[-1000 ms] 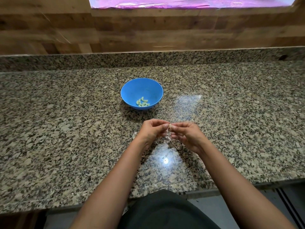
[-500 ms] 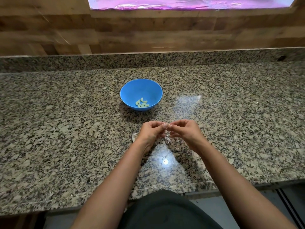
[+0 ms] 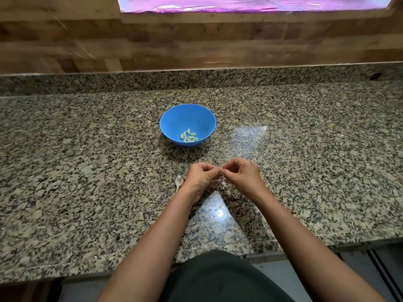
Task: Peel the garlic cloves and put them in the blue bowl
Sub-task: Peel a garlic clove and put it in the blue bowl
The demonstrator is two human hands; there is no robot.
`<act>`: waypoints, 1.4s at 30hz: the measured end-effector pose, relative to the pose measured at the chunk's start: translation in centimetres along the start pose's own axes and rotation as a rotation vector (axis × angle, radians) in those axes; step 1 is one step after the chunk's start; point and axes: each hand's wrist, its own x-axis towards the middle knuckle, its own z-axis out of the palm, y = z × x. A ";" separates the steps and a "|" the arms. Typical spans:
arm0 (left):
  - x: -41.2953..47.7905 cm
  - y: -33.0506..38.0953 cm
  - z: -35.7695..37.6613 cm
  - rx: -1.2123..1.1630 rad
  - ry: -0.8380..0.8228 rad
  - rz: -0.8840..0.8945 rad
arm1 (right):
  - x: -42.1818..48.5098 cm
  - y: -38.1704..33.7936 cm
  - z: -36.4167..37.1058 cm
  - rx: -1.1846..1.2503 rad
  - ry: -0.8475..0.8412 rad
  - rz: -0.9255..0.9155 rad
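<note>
A garlic clove (image 3: 222, 170) is pinched between the fingertips of the left hand (image 3: 201, 176) and the right hand (image 3: 242, 173); both hands are held with fingers curled inward and are joined at the grip, just above the granite tabletop (image 3: 87, 171); the grip of each hand is thus pressed onto the clove, of which only a small pale sliver is seen; whether its skin is fully off cannot be told; a pale shred of skin (image 3: 223, 183) is seen hanging just below the grip, between the two hands; more papery scraps (image 3: 229, 194) are scattered on the tabletop beneath and slightly right of the grip; a pale garlic piece (image 3: 178, 182), clove or husk cannot be told, is laid on the tabletop just left of the grip, beside the left hand; the blue bowl (image 3: 172, 120) is set on the tabletop beyond the grip and a little to its left, apart from both hands; several peeled cloves (image 3: 188, 136) are gathered in the bowl's bottom, on the side nearer the grip; a spot of reflected light (image 3: 219, 212) is seen on the tabletop nearer than the grip, between the forearms; a wooden wall (image 3: 196, 44) is seen far beyond the grip.
</note>
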 end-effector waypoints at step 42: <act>0.8 1.5 -0.6 0.286 -0.103 -0.029 | 0.0 0.1 -0.3 -0.146 0.003 -0.137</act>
